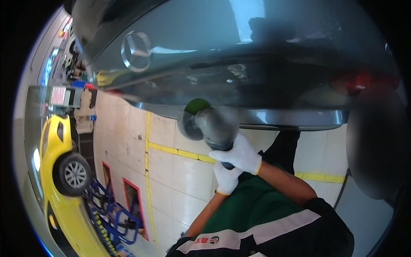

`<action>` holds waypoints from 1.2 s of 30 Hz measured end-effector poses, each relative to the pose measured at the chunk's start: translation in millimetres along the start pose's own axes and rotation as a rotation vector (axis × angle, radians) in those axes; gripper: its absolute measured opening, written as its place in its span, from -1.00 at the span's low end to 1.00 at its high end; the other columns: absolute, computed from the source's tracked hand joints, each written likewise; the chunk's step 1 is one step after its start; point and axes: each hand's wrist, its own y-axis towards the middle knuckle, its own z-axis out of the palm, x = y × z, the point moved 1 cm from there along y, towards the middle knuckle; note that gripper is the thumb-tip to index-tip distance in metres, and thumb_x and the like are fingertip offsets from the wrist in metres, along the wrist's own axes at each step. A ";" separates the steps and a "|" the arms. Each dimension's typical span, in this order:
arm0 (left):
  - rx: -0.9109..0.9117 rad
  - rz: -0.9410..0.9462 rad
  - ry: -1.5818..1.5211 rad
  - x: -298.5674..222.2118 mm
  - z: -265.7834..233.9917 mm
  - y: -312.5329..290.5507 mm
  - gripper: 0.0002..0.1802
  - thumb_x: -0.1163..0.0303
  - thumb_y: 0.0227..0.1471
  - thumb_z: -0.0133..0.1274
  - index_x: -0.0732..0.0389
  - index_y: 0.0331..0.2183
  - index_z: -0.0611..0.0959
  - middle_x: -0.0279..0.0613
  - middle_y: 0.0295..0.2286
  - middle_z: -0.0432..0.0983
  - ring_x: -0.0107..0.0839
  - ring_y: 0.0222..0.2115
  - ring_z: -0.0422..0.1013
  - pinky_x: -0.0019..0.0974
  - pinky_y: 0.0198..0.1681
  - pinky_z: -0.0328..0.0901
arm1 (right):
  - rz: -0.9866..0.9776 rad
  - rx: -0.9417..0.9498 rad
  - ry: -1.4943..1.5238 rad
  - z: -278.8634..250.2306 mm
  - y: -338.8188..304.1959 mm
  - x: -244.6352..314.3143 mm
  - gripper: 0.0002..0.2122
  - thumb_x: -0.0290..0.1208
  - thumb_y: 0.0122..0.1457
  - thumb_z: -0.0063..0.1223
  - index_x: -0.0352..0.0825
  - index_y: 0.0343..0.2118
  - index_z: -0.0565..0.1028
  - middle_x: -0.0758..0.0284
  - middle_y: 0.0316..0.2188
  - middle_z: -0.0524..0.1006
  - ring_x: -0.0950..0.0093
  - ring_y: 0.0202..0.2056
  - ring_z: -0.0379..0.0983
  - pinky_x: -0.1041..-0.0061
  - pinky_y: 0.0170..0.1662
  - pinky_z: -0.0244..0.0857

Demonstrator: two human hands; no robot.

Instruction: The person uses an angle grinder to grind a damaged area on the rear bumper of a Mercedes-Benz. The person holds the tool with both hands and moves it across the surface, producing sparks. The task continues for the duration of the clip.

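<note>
Both my hands wear white knit gloves and grip a dark power polisher (pixel 220 126) with a rounded body. My right hand (pixel 243 154) wraps its handle close to the body. Just below, my left hand (pixel 226 177) is closed round the handle's end. A round head with a green disc (pixel 197 105) sits at the tool's far left, beside the lower edge of a shiny grey-blue car's rear panel (pixel 274 73). Whether the disc touches the paint I cannot tell. The panel bears a round silver emblem (pixel 136 51) and scattered pale marks.
A red tail light (pixel 361 83) glows at the panel's right. A large dark blurred round shape (pixel 376 141) stands at far right. To the left are a yellow car (pixel 60 171), a blue metal frame (pixel 117 214) and red-edged floor openings. Yellow tape (pixel 177 151) crosses the tiled floor.
</note>
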 end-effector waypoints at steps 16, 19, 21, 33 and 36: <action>-0.600 -0.534 -0.026 -27.3 -94.0 -120.5 -0.26 0.01 -0.20 0.38 0.26 -0.04 0.58 0.25 -0.32 0.66 0.21 -0.26 0.61 0.06 -0.09 0.48 | 0.562 0.817 0.057 157.1 -49.8 -23.2 -0.66 -0.56 0.23 0.12 -0.46 0.06 0.42 0.21 -0.21 0.56 0.31 -0.23 0.59 0.31 -0.05 0.52; -0.738 -0.255 -0.543 -7.6 -79.7 -173.0 -0.42 0.23 -0.17 0.44 0.29 -0.12 0.61 -0.02 -0.41 0.67 -0.15 -0.40 0.63 -0.15 -0.19 0.50 | 0.673 1.116 0.122 173.9 -81.3 -30.7 -0.61 -0.41 0.29 0.13 -0.47 0.12 0.40 0.15 -0.14 0.58 0.22 -0.14 0.62 0.20 0.07 0.53; -0.667 -0.244 -0.945 -17.1 -77.8 -213.1 -0.60 0.43 -0.10 0.41 0.30 -0.19 0.65 -0.26 -0.41 0.62 -0.50 -0.39 0.55 -0.36 -0.23 0.46 | 0.781 1.284 0.120 182.4 -103.5 -36.2 -0.57 -0.34 0.32 0.13 -0.48 0.14 0.39 0.12 -0.10 0.58 0.19 -0.09 0.62 0.16 0.12 0.52; -1.857 -1.086 -0.001 -7.8 -136.0 -524.5 -0.39 0.03 -0.25 0.39 0.28 -0.21 0.70 0.10 -0.28 0.70 0.01 -0.23 0.65 -0.06 -0.09 0.50 | 0.363 1.627 -0.599 117.6 -205.2 -49.5 -0.57 -0.39 0.34 0.23 -0.53 0.18 0.45 0.15 0.04 0.61 0.40 0.04 0.57 0.42 0.14 0.45; -1.867 -1.213 0.100 34.3 -160.0 -602.2 -0.38 -0.02 -0.22 0.37 0.27 -0.21 0.71 0.11 -0.31 0.71 0.02 -0.25 0.66 -0.06 -0.09 0.50 | 0.496 1.486 -0.696 86.2 -221.5 -67.3 -0.58 -0.34 0.34 0.25 -0.50 0.15 0.48 0.17 0.02 0.63 0.43 0.00 0.58 0.45 0.07 0.47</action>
